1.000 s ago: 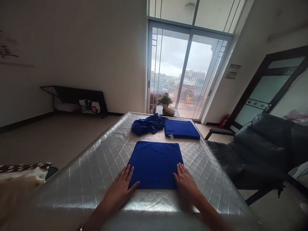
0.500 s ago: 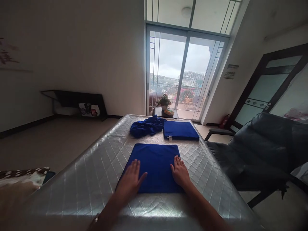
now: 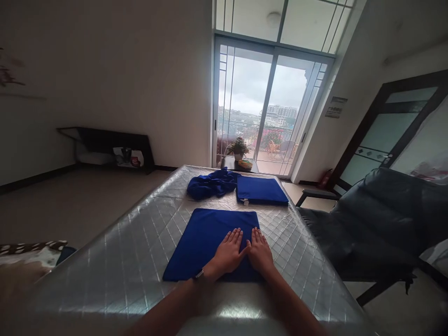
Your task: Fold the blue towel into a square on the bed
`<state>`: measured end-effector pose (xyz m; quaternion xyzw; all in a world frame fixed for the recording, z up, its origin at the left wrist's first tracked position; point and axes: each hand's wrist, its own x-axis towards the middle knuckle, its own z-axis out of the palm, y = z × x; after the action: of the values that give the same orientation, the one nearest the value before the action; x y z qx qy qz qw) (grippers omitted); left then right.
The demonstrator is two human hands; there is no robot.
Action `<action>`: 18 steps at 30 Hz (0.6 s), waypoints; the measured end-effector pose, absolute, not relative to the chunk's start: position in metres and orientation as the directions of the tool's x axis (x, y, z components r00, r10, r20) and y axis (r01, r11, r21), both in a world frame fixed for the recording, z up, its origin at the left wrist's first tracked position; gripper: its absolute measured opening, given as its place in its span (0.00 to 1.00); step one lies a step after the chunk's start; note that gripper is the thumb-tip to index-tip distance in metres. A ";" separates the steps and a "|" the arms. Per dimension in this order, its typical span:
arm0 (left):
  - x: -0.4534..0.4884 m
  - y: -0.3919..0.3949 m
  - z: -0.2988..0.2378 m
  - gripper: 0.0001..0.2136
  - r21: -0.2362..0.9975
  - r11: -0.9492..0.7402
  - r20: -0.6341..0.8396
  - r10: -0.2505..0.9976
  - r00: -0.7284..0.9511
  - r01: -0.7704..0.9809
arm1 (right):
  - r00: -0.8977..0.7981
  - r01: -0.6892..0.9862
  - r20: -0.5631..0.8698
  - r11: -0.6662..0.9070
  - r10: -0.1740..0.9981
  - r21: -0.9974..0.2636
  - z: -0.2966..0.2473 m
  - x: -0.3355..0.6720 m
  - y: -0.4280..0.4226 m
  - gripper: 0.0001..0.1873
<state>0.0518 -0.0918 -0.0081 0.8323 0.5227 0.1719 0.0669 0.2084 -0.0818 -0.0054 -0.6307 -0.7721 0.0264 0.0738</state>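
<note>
A folded blue cloth (image 3: 196, 242) lies flat in front of me on the silver quilted table cover (image 3: 133, 261). My left hand (image 3: 228, 251) rests palm down on the right half of the cloth, fingers stretched out. Beside it, my right hand (image 3: 259, 251) lies flat along the cloth's right edge, and the two thumbs meet or nearly meet. Farther back are a neat stack of folded blue cloth (image 3: 262, 190) with a white tag and, to its left, a crumpled blue cloth (image 3: 212, 183).
A black padded chair (image 3: 364, 228) stands close to the table's right side. Behind the far edge, a small dark table (image 3: 227, 163) holds a potted plant (image 3: 239, 147), before sliding glass doors (image 3: 245, 93). A dark low rack (image 3: 112, 147) leans by the left wall.
My left hand has slid from the cloth's left side across to the right, beside my right hand. My right hand has stayed at the right edge.
</note>
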 end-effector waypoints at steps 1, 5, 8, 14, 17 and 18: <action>0.043 -0.093 -0.008 0.35 0.281 -0.426 0.206 0.902 0.380 0.860 | -0.186 0.970 0.083 0.196 0.979 -0.146 -0.004 0.207 -0.082 0.33; 0.006 -0.099 -0.003 0.36 0.233 -0.331 0.136 0.942 0.307 0.914 | -0.169 0.967 0.091 0.183 0.982 -0.179 -0.001 0.205 -0.084 0.33; -0.022 -0.103 -0.003 0.37 0.196 -0.263 0.111 0.963 0.245 0.945 | -0.169 0.966 0.088 0.183 0.982 -0.183 0.000 0.205 -0.085 0.33; -0.081 -0.105 -0.016 0.35 0.137 -0.135 0.149 0.982 0.114 0.981 | -0.167 0.968 0.058 0.175 0.984 -0.180 0.003 0.205 -0.085 0.33; -0.102 -0.105 -0.024 0.34 0.106 -0.106 0.213 0.974 0.082 0.989 | -0.168 0.970 0.053 0.175 0.984 -0.167 0.005 0.204 -0.086 0.33; -0.107 -0.105 -0.025 0.34 0.097 -0.110 0.238 0.968 0.085 0.989 | -0.167 0.972 0.052 0.173 0.985 -0.162 0.006 0.204 -0.087 0.33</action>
<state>-0.1066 -0.1055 -0.0251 0.7351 0.6655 0.1216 -0.0441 0.2038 -0.0869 0.0061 -0.6414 -0.7625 0.0454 0.0720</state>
